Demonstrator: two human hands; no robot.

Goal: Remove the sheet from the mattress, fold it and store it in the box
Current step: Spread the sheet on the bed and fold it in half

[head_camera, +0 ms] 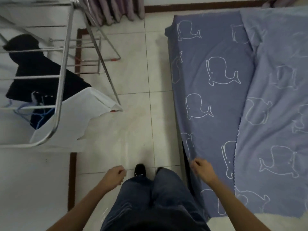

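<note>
A blue sheet (215,100) printed with white whale outlines covers the mattress on the right. Its far half is folded back, showing the paler underside (273,124). Bare white mattress (260,221) shows at the bottom right. My right hand (201,169) hangs loosely curled just over the sheet's near edge, and I see nothing held in it. Over the floor tiles, beside my jeans, my left hand (116,175) is loosely curled and holds nothing. No box is in view.
A metal drying rack (65,67) stands at the left with a black garment (33,70) and a white cloth (80,114) on it. A tiled aisle (138,114) runs between rack and bed. Purple curtains (115,10) hang at the top.
</note>
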